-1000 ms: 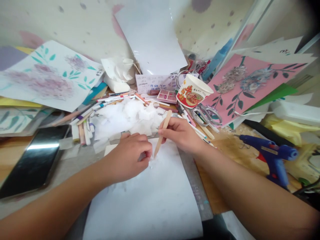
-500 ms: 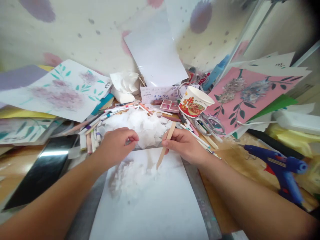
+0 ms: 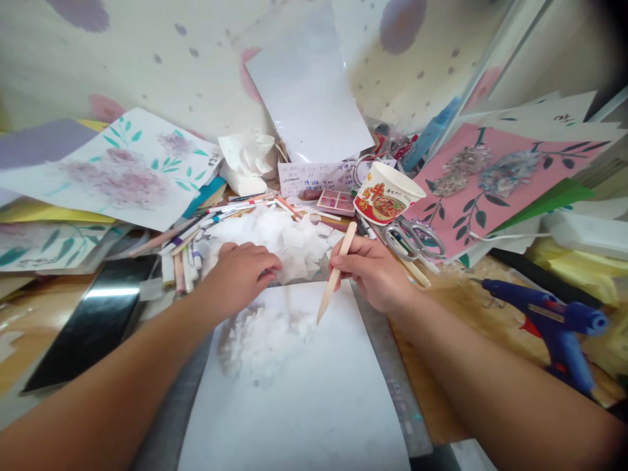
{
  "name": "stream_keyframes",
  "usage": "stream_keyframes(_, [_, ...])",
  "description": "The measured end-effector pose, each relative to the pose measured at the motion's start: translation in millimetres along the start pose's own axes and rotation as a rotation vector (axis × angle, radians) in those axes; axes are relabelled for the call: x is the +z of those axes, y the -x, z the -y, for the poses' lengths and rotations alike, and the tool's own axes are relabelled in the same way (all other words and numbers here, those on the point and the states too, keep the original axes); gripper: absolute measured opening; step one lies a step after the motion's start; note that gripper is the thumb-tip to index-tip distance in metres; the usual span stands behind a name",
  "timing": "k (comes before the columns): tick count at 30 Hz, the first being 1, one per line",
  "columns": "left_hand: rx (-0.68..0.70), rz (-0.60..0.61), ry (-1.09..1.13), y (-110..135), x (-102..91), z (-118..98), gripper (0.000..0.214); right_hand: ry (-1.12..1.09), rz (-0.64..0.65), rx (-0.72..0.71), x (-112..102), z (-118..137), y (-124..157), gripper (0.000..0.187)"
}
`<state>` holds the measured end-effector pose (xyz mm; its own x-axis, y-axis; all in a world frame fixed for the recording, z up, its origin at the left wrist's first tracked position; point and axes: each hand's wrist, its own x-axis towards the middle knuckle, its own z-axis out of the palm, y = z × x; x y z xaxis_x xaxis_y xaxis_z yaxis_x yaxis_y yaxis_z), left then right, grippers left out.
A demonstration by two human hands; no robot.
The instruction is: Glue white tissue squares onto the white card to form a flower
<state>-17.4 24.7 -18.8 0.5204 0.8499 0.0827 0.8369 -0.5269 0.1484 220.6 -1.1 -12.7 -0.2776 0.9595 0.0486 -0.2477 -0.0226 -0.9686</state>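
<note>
Thumb and fingers of my right hand (image 3: 370, 271) pinch a flat, pale wooden stick with a pointed end (image 3: 331, 288), slanting down over a large white sheet of paper (image 3: 299, 418). Its tip is just right of a raised cluster of small white pieces (image 3: 260, 340); whether it touches the sheet I cannot tell. My left hand (image 3: 240, 278) is loosely curled beside a heap of torn, thin white paper (image 3: 275, 229); I cannot tell if its fingertips grip a scrap.
</note>
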Motion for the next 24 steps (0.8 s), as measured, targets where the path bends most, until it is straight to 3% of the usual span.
stream_keyframes(8, [-0.02,-0.017,0.038,1,-6.8,-1,0.023,-0.064,-0.098,0.005,-2,3,-3,0.012])
stream_keyframes(16, [-0.162,-0.051,0.117,1,-6.2,-1,0.021,-0.086,-0.136,-0.022,0,3,-3,0.014])
stream_keyframes(24, [-0.214,-0.079,0.197,-5,-6.9,-12,0.017,-0.087,-0.142,-0.037,1,4,-3,0.015])
